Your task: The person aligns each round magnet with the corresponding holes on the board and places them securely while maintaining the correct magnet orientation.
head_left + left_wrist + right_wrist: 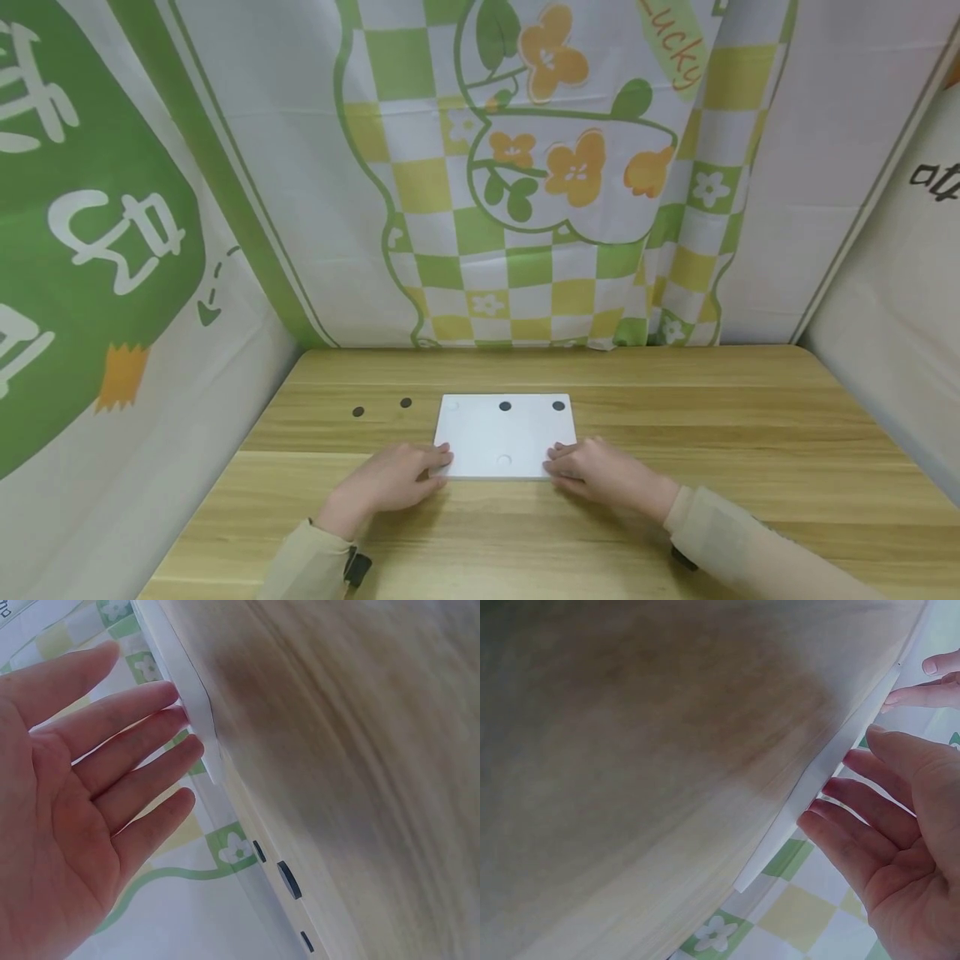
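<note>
A white rectangular board [480, 433] lies flat on the wooden table. Dark round discs sit near its far edge, one at the middle [505, 406] and one at the right corner [558, 406]. Pale round hollows show at its far left corner [453, 406] and near its front edge [504, 460]. My left hand [401, 477] touches the board's front left corner with fairly straight fingers. At the front right corner, the fingertips of my right hand [596, 471] rest on the board. Both wrist views show the fingertips against the board's edge [196, 701], palms free of any object.
Two loose dark discs, one farther left [358, 412] and one nearer the board [406, 402], lie on the table [675, 533]. Three discs, including a large one [289, 880], appear in the left wrist view. A checkered printed curtain [525, 275] hangs behind the table.
</note>
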Tool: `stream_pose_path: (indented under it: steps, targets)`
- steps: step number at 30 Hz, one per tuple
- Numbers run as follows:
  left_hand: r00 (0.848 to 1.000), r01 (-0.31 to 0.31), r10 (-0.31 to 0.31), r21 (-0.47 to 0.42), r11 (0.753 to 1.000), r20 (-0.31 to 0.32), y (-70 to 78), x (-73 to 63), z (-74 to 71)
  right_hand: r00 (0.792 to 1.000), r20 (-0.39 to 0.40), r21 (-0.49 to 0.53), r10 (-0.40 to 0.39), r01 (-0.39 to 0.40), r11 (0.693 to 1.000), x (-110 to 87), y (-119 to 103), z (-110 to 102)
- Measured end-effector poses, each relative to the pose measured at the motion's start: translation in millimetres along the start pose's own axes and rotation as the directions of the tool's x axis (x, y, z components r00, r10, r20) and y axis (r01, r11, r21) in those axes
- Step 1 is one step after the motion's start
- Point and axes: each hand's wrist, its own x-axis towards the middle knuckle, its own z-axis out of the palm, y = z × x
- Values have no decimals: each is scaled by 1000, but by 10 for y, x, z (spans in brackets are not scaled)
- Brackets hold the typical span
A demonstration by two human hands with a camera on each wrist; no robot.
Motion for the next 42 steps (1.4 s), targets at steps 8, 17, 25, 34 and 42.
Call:
stream_pose_path:
  steps: [8,17,25,34,42]
  targets:
    - [1000,17,-17,-7,1000,12,-3,-5,5,1000,-12,5,2,-2,1000,-4,0,-6]
    - [1000,-4,3,-29,1000,-6,-56,-43,20,1000,4,-5,18,-18,1000,-10,-12,-1]
    - [999,-16,15,-50,999,-40,-133,-64,16,1000,12,-7,23,-23,1000,-6,-17,-13]
    - [999,0,-3,-64,998,-43,-286,-118,5,1000,12,-13,12,-12,1000,-9,-28,-27]
    - [999,17,-19,-40,999,-45,-381,-135,7,1000,5,-9,6,-6,1000,-9,-13,-10]
